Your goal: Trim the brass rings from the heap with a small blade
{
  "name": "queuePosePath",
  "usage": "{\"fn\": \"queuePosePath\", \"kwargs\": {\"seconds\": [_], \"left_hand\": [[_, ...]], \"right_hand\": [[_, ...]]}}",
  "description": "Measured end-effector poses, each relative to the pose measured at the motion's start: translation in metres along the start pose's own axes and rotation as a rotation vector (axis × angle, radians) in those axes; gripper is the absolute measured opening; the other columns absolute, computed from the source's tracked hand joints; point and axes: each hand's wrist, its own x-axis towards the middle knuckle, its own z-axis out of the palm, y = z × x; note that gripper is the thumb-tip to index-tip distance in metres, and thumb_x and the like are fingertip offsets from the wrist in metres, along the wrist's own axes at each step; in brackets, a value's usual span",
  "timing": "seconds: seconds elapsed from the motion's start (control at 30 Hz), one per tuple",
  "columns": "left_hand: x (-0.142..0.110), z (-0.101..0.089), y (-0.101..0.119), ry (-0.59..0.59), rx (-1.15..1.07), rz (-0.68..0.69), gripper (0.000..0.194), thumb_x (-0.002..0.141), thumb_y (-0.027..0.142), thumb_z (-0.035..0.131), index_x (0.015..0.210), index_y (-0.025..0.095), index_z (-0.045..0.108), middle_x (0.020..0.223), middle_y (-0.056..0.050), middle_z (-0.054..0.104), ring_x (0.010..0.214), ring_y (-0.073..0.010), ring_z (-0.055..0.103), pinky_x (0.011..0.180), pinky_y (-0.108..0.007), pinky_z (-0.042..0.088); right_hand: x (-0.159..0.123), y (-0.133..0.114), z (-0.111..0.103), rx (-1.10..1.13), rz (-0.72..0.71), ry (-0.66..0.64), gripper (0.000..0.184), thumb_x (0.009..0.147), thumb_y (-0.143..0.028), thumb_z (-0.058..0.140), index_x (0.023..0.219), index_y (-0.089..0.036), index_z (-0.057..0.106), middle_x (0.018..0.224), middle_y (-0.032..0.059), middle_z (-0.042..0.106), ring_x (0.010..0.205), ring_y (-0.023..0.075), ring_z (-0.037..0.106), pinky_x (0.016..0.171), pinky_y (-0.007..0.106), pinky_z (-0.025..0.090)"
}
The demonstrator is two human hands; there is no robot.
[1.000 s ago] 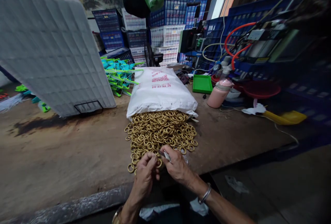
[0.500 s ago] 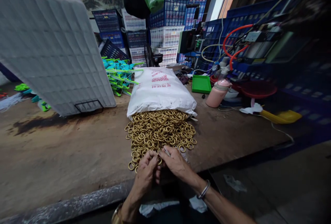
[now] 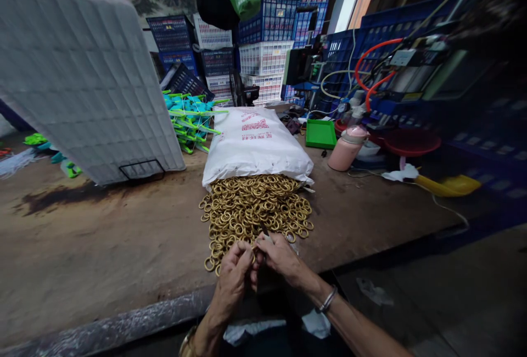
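1 gold ring [image 3: 253, 260] is pinched by the left hand [image 3: 234, 270]; a slim tool [image 3: 265, 230] is gripped by the right hand [image 3: 283, 257].

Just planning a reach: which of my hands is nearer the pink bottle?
Right. Your right hand is nearer you and left of the pink bottle; your left hand is farther left, also on the near side.

Hands [image 3: 234, 269] at golden rings [image 3: 251, 206], white sack [image 3: 255, 148]
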Motion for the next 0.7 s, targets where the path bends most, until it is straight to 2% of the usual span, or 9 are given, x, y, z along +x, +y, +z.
{"fn": "queuePosePath", "kwargs": {"seconds": [0.17,0.33,0.43,0.57,0.7], "left_hand": [[0.001,-0.002,-0.002,0.037,0.003,0.008,0.028,0.075,0.045,0.056,0.081,0.02,0.044,0.052,0.008,0.049,0.034,-0.0041,0.04,0.034,-0.015,0.036],[0.004,-0.002,0.0,0.054,0.03,0.033,0.027,0.075,0.044,0.056,0.08,0.02,0.044,0.047,0.009,0.048,0.033,-0.0042,0.039,0.033,-0.014,0.035],[0.003,-0.002,0.0,0.051,0.046,0.068,0.028,0.074,0.044,0.058,0.079,0.02,0.045,0.048,0.009,0.048,0.033,-0.004,0.039,0.033,-0.014,0.036],[-0.003,-0.001,0.003,0.0,0.009,0.053,0.026,0.075,0.042,0.058,0.075,0.019,0.045,0.05,0.008,0.049,0.033,-0.0037,0.039,0.032,-0.015,0.037],[-0.007,-0.008,0.015,-0.01,-0.201,0.05,0.02,0.076,0.034,0.06,0.08,0.02,0.047,0.056,0.006,0.052,0.037,-0.0047,0.042,0.034,-0.016,0.039]], "right_hand": [[-0.003,0.002,-0.004,-0.403,-0.129,0.118,0.02,0.078,-0.024,0.039,0.061,-0.018,0.046,0.055,-0.0034,0.046,0.053,0.0096,0.041,0.051,0.02,0.028],[-0.009,0.007,-0.002,-0.682,-0.215,0.034,0.011,0.071,-0.011,0.04,0.067,-0.019,0.047,0.058,-0.0029,0.048,0.053,0.0094,0.038,0.05,0.022,0.021],[-0.007,0.014,-0.004,-0.805,-0.244,-0.001,0.019,0.065,-0.006,0.04,0.074,-0.019,0.05,0.06,-0.0019,0.051,0.053,0.0099,0.039,0.051,0.023,0.02],[0.001,0.026,-0.016,-0.992,-0.188,0.06,0.02,0.067,-0.007,0.042,0.08,-0.017,0.053,0.063,0.0014,0.056,0.055,0.0116,0.043,0.052,0.025,0.018],[0.004,0.031,-0.026,-1.065,-0.098,0.161,0.015,0.071,-0.009,0.044,0.079,-0.016,0.054,0.065,0.0035,0.058,0.057,0.0128,0.047,0.053,0.026,0.018]]}}
